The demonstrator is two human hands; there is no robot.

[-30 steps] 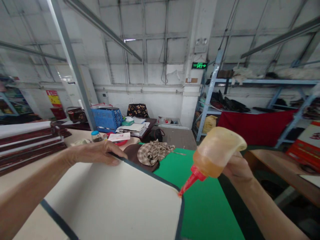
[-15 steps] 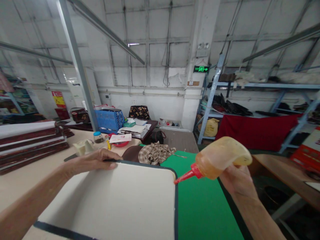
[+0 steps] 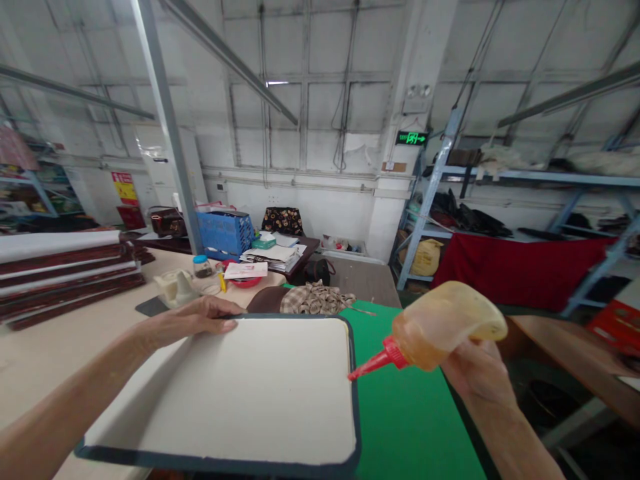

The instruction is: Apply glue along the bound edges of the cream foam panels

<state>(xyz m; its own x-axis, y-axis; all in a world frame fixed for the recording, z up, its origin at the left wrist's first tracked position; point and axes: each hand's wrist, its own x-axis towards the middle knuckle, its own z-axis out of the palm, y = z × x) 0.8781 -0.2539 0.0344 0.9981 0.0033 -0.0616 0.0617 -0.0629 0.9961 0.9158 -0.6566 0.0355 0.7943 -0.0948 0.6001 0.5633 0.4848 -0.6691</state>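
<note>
A flat off-white panel (image 3: 240, 393) with rounded corners and a dark blue-grey border lies in front of me. Its far edge is gripped by my left hand (image 3: 205, 317), thumb on top and fingers over the border. My right hand (image 3: 477, 370) is closed round a squeeze bottle (image 3: 445, 327) of amber liquid, tilted with its red nozzle down to the left. The nozzle tip is at the right inner edge of the border, just below the far right corner. A thin yellowish line shows along that corner.
A green mat (image 3: 400, 413) is under the panel's right side. Beyond lie crumpled checked fabric (image 3: 317, 299), a blue-lidded jar (image 3: 202, 267), a red dish (image 3: 245, 282) and a blue crate (image 3: 225, 235). Stacked boards (image 3: 65, 277) stand left; blue shelving (image 3: 430, 200) is at right.
The nozzle tip has moved slightly toward me along the panel's right edge. The view has shifted, so the panel's near border now shows fully. My left hand keeps its hold.
</note>
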